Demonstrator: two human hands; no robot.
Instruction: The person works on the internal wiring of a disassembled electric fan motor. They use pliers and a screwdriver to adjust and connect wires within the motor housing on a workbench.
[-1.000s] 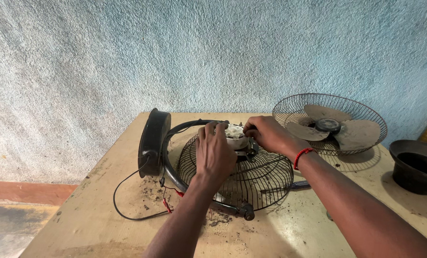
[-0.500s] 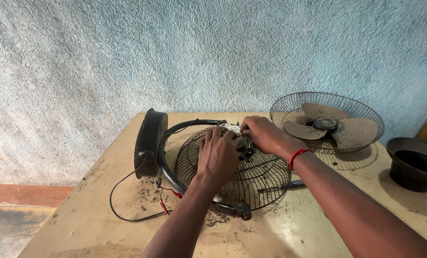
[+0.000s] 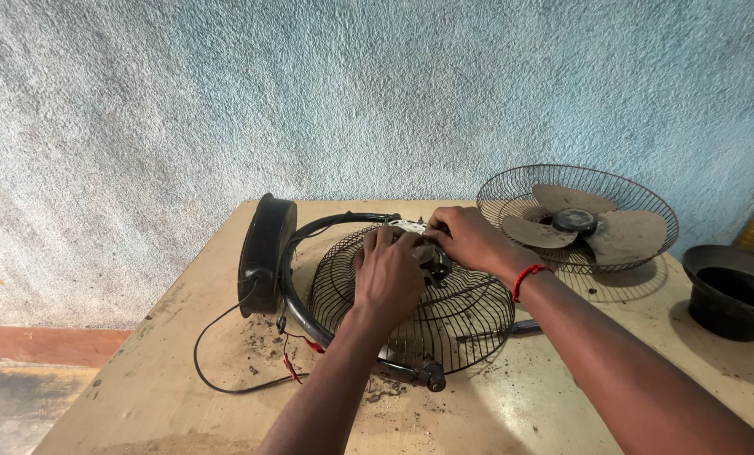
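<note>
On the middle of the table (image 3: 183,354), two hands meet on top of a round wire cage (image 3: 469,312). The left hand (image 3: 387,274) lies palm down on the cage, with its fingers bent over a small grey motor (image 3: 432,257) that sits in the cage's middle. The right hand (image 3: 469,240) comes in from the other side and its fingers curl around the same motor, so the two hands touch each other there. Both hands look closed on the motor (the fingertips are hidden, so how tight they hold cannot be told). A red band (image 3: 528,276) goes around the right wrist.

The cage lies flat, like a bowl, with the motor near its far edge. A black hoop (image 3: 297,291) bends around the cage's left side. Just left of the hoop stands a round black base (image 3: 265,253), up on its edge. A thin black cord (image 3: 217,371) runs from the base and loops over the table toward the near side. A little red wire (image 3: 292,366) lies next to the cord, near the hoop. A dark knob (image 3: 433,379) sticks out at the near rim of the cage. Grey dust and crumbs (image 3: 385,392) lie on the table around it.

Farther right, near the wall, a second cage (image 3: 646,202) rests on the table with brown fan blades (image 3: 621,236) inside it. At the far right edge sits a black cup-shaped cover (image 3: 731,295), well apart from the hands. A rough blue wall (image 3: 309,101) stands behind the table.
</note>
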